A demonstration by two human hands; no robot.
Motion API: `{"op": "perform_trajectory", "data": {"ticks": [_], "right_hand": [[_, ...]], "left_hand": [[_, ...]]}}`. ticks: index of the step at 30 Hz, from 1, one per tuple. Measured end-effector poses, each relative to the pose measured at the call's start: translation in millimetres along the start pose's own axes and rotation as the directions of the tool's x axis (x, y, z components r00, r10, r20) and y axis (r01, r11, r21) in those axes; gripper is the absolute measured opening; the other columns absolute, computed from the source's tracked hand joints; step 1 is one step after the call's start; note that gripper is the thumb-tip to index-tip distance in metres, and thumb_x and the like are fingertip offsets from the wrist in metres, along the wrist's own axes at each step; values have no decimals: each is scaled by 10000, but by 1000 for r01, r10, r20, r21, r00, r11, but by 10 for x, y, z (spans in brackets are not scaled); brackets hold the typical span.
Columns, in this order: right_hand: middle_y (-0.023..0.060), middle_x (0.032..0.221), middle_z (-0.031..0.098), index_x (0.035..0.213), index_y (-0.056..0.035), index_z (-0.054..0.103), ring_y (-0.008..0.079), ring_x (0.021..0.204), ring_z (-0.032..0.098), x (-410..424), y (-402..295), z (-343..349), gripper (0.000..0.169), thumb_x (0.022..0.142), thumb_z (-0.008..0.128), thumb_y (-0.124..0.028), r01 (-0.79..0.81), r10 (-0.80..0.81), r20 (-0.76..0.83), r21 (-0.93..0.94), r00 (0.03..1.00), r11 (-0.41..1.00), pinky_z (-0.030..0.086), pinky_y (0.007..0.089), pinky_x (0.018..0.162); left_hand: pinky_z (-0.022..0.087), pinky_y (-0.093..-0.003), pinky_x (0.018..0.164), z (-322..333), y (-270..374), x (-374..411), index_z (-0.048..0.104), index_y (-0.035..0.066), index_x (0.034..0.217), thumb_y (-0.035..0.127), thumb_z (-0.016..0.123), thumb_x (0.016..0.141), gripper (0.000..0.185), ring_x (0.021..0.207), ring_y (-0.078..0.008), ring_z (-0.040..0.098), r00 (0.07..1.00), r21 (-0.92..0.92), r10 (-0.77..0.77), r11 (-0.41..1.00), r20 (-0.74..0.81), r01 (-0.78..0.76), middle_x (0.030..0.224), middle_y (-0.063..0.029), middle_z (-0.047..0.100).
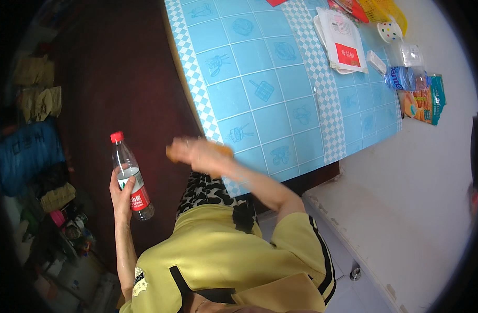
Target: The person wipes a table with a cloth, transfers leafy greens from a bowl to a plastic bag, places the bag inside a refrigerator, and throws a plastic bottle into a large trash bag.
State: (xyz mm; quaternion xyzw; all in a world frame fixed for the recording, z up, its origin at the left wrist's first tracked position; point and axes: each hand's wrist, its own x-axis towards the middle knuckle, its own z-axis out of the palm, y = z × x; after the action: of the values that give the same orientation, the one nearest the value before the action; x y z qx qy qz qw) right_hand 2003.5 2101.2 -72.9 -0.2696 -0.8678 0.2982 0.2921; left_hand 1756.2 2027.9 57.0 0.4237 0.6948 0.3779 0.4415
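My left hand (123, 192) holds a clear plastic drink bottle (126, 158) upright with a slight tilt, away from the table. The bottle has a red cap and a red and white label bearing writing. Blurred by motion, my right hand (194, 154) is at the near left edge of the table. Around it shows an orange-brown item (224, 151), maybe a cloth, mostly hidden by the hand. Blue tiled-pattern tablecloth (262, 94) covers the table.
On the table's far right lie a white packet (340, 39), a blue-labelled plastic bottle (405, 78), a food pouch (427, 103), a dotted cup (389, 31) and a yellow basket (380, 9). A white wall (419, 176) bounds the right. Bags and a blue sack (29, 156) line the left.
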Motion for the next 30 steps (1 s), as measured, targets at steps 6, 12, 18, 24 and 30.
{"op": "perform_trajectory", "data": {"ticks": [6, 12, 18, 24, 30], "right_hand": [[110, 1168, 612, 1158, 3, 600, 238, 1086, 581, -963, -827, -124, 326, 872, 453, 57, -81, 446, -463, 619, 766, 781, 442, 348, 974], [248, 1470, 243, 1444, -35, 267, 384, 1379, 213, -2130, -887, -303, 576, 932, 495, -169, -709, 515, -789, 149, 334, 689, 174, 508, 1116], [315, 1489, 92, 1458, -43, 234, 470, 1390, 84, -1572, -828, 255, 720, 886, 585, -304, -739, 429, -734, -146, 527, 658, 95, 594, 1103], [237, 1418, 333, 1283, -44, 491, 422, 1325, 306, -56, -784, -30, 459, 843, 606, -104, -503, 81, -745, -361, 662, 785, 293, 489, 1071], [191, 1302, 513, 1135, -41, 616, 382, 1217, 478, 46, -1012, -441, 271, 884, 563, -128, -188, 230, -809, 150, 541, 971, 400, 376, 1014]], "left_hand": [[517, -280, 689, 4, 202, -105, 496, 21, 1182, 121, 628, 821, 398, 784, -136, 615, 995, 79, -8, 997, 101, 0, 929, -86, 617], [509, -279, 729, -88, 439, -115, 510, 20, 1146, 156, 665, 818, 388, 823, -126, 604, 973, 119, 99, 985, 208, -126, 962, -77, 616], [501, -277, 734, -416, 535, -315, 509, 23, 1151, 153, 665, 818, 390, 842, -123, 597, 949, 73, 222, 967, 225, -244, 966, -75, 616], [509, -273, 696, -1319, 107, -667, 499, 16, 1159, 159, 668, 825, 401, 800, -123, 605, 963, 29, 258, 965, 74, -261, 932, -77, 611], [507, -279, 677, -2112, 87, -896, 483, 30, 1181, 140, 647, 830, 403, 771, -129, 596, 953, 59, 299, 952, 42, -301, 933, -73, 597]]}}
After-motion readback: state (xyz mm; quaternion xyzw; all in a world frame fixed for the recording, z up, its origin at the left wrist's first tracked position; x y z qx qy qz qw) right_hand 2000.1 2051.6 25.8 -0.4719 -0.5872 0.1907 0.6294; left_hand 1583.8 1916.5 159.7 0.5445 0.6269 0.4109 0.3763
